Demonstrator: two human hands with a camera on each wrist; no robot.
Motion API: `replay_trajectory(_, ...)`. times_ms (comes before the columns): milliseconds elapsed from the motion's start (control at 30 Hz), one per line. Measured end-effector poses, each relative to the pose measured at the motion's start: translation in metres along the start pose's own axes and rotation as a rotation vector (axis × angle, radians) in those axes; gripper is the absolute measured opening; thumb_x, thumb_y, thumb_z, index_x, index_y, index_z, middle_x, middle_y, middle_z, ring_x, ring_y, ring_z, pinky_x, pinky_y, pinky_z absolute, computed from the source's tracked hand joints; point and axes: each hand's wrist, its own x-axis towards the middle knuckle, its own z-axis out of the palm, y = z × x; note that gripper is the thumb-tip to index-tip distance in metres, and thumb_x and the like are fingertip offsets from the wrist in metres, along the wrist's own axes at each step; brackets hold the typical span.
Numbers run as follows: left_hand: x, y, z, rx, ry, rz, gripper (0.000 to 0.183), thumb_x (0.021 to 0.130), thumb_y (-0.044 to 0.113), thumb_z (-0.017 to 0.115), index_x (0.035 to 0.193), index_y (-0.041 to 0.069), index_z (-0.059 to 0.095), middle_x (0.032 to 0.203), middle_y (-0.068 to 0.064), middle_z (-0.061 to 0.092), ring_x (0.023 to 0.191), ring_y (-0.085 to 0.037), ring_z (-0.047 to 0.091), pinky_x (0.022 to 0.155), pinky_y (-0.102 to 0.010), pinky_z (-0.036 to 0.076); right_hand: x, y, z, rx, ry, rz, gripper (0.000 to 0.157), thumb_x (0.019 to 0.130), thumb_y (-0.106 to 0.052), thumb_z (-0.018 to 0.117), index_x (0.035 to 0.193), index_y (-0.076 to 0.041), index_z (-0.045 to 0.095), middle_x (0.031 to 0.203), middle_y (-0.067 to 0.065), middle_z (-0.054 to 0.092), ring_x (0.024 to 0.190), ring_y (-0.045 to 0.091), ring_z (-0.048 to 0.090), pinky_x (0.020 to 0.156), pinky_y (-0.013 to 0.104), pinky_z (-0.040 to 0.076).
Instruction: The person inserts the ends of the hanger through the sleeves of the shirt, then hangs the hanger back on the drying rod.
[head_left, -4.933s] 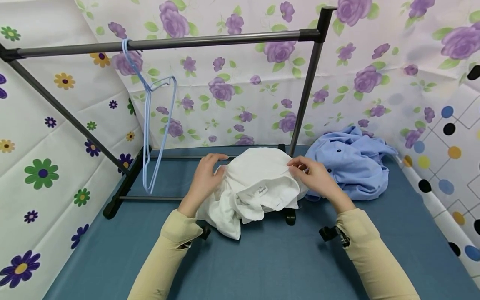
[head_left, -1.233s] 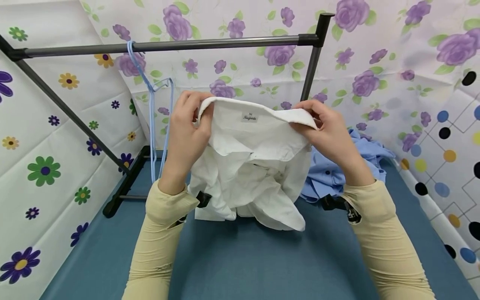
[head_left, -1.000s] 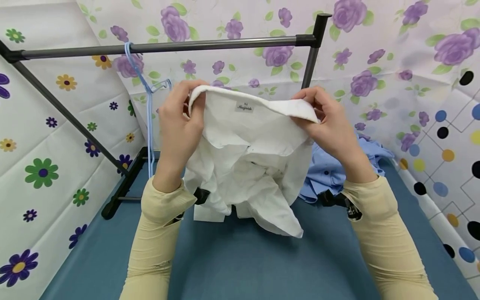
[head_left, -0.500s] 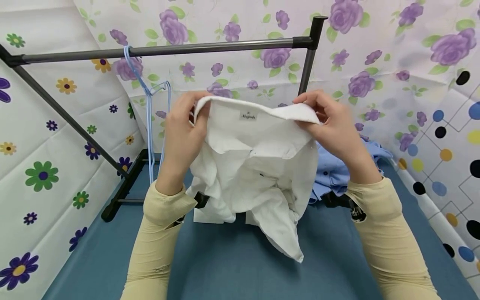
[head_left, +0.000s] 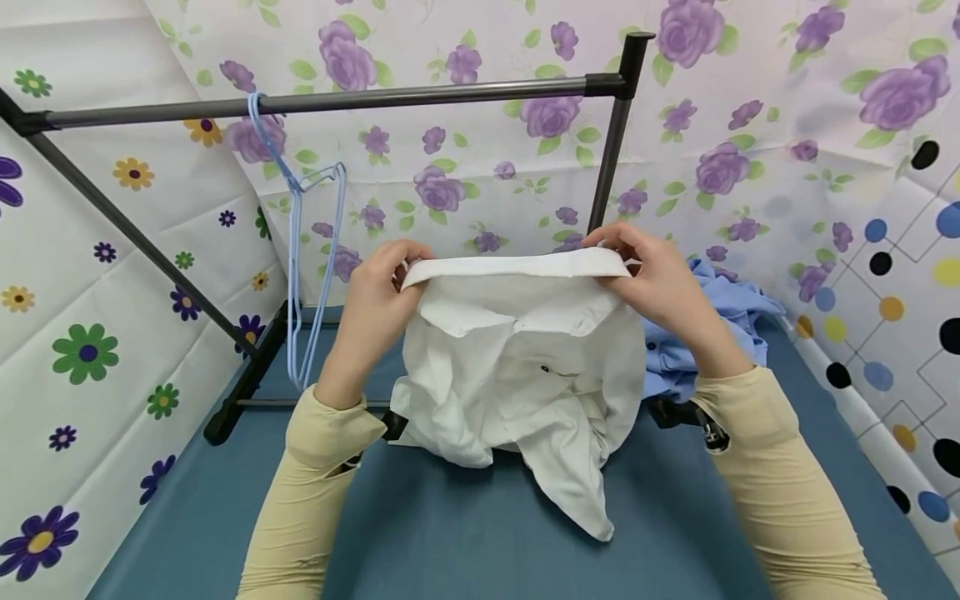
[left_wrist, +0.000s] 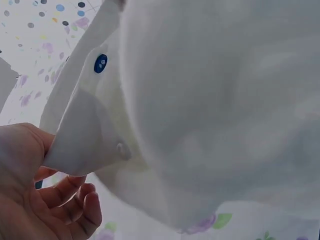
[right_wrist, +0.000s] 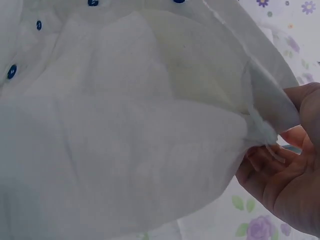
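A white shirt [head_left: 517, 358] with dark buttons hangs by its collar [head_left: 517, 267] between both hands, its lower part bunched close over the blue surface. My left hand [head_left: 378, 304] pinches one end of the collar. In the left wrist view the collar tip [left_wrist: 82, 135] sits between thumb and fingers, near a dark blue button [left_wrist: 100, 63]. At the collar's other end, my right hand [head_left: 660, 287] pinches the cloth. The right wrist view shows the right thumb and fingers on the collar corner [right_wrist: 277, 102]. The label inside the neck is hidden by the folded collar.
Light blue hangers [head_left: 296, 250] hang from the rail [head_left: 420, 97] of a dark garment rack, left of the shirt. A crumpled blue shirt [head_left: 727, 308] lies behind the right hand. Patterned sheets [head_left: 750, 100] enclose the blue-covered surface [head_left: 465, 542].
Both hands first gripped and raised the bunched white shirt, opening out its collar. In the last half second they have lowered it slightly, and the collar has folded down over the label.
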Motion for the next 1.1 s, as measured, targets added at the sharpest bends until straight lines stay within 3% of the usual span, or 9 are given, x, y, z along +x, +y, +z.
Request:
replay_trajectory(300, -0.002, -0.004, -0.012, 0.012, -0.038, -0.043, 0.025, 0.084, -0.004, 0.055, 0.098, 0.015, 0.065, 0.102, -0.001, 0.059, 0.081, -0.016, 0.056, 0.063, -0.032, 0.047, 0.003, 0.001, -0.008, -0.047, -0.098, -0.024, 0.031, 0.085, 0.005, 0.055, 0.105, -0.017, 0.062, 0.110, -0.003, 0.054, 0.093, 0.016, 0.050, 0.073, 0.038, 0.043)
replay_trajectory(533, -0.001, -0.004, -0.016, 0.012, -0.051, -0.074, 0.020, 0.087, 0.001, 0.055, 0.096, 0.015, 0.065, 0.102, -0.002, 0.059, 0.082, -0.018, 0.059, 0.067, -0.034, 0.050, 0.001, 0.003, -0.010, -0.044, -0.188, -0.055, 0.031, 0.087, 0.001, 0.058, 0.107, -0.022, 0.063, 0.105, -0.006, 0.059, 0.092, 0.013, 0.053, 0.076, 0.038, 0.044)
replay_trajectory(633, -0.001, -0.003, -0.016, 0.008, -0.053, -0.093, 0.018, 0.087, 0.002, 0.056, 0.096, 0.015, 0.065, 0.101, -0.001, 0.059, 0.081, -0.018, 0.059, 0.067, -0.034, 0.050, -0.001, 0.004, -0.010, -0.019, -0.210, -0.051, 0.027, 0.088, -0.008, 0.063, 0.110, -0.023, 0.062, 0.102, -0.006, 0.061, 0.089, 0.011, 0.055, 0.074, 0.033, 0.044)
replay_trajectory(767, -0.002, 0.000, -0.015, 0.011, -0.076, -0.091, 0.013, 0.088, 0.007, 0.061, 0.096, 0.016, 0.064, 0.099, 0.000, 0.058, 0.082, -0.017, 0.058, 0.065, -0.034, 0.049, -0.005, -0.005, -0.009, 0.018, -0.200, -0.043, 0.026, 0.090, -0.022, 0.064, 0.115, -0.023, 0.060, 0.089, -0.002, 0.062, 0.070, 0.015, 0.054, 0.062, 0.029, 0.042)
replay_trajectory(900, -0.005, 0.003, -0.013, 0.009, -0.120, -0.064, 0.010, 0.089, 0.021, 0.064, 0.099, 0.017, 0.063, 0.098, 0.002, 0.058, 0.084, -0.016, 0.056, 0.065, -0.033, 0.048, -0.009, -0.023, -0.009, 0.029, -0.162, -0.058, 0.029, 0.093, -0.024, 0.058, 0.123, -0.022, 0.057, 0.068, 0.006, 0.053, 0.051, 0.021, 0.040, 0.051, 0.032, 0.035)
replay_trajectory(1100, -0.009, 0.002, -0.008, -0.065, -0.192, -0.002, 0.018, 0.087, 0.029, 0.066, 0.102, 0.019, 0.063, 0.097, 0.006, 0.056, 0.085, -0.011, 0.053, 0.067, -0.030, 0.048, -0.009, -0.037, -0.005, 0.027, -0.126, -0.020, 0.033, 0.096, -0.028, 0.052, 0.129, -0.022, 0.053, 0.081, 0.006, 0.066, 0.055, 0.020, 0.045, 0.054, 0.033, 0.036)
